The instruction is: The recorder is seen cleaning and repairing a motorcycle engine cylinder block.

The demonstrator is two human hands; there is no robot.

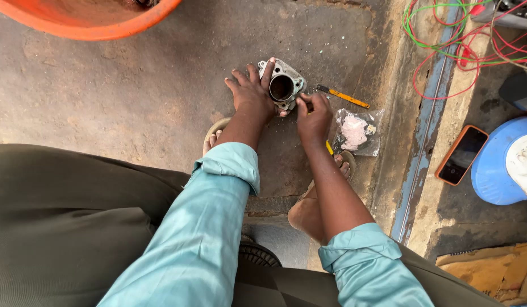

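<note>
Just above the middle of the frame we see a grey metal cylinder block (282,85) lying flat on the concrete floor, its round bore facing straight up and dark inside. Its flange is roughly square with rounded corners and small bolt holes, the surface dull and grimy. It sits turned at a slight angle, corners pointing toward the upper left and lower right.
</note>
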